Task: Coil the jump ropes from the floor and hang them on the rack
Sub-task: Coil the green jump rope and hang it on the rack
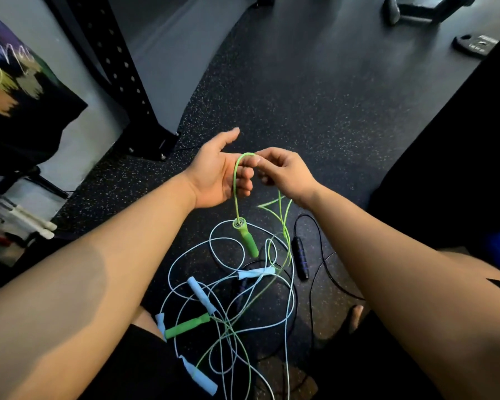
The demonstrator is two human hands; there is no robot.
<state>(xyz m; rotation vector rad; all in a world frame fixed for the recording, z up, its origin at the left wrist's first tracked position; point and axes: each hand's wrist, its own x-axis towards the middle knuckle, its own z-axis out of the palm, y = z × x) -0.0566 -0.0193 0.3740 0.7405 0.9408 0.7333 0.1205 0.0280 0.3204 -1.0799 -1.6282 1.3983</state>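
Note:
A green jump rope cord (pixel 235 180) loops over the fingers of my left hand (pixel 218 171), which is spread with its palm up. My right hand (pixel 283 171) pinches the same cord at the top of the loop. One green handle (pixel 246 239) dangles below the hands from the cord. The other green handle (pixel 186 324) lies on the floor in a tangle with light blue ropes and their blue handles (pixel 201 294). A black rope with a black handle (pixel 299 258) lies to the right of the tangle.
A black perforated rack upright (pixel 119 73) is bolted to the speckled rubber floor at the left. A dark shape fills the right edge. Gym equipment feet (pixel 416 10) and a black plate (pixel 474 44) sit far back. My knees are at the bottom.

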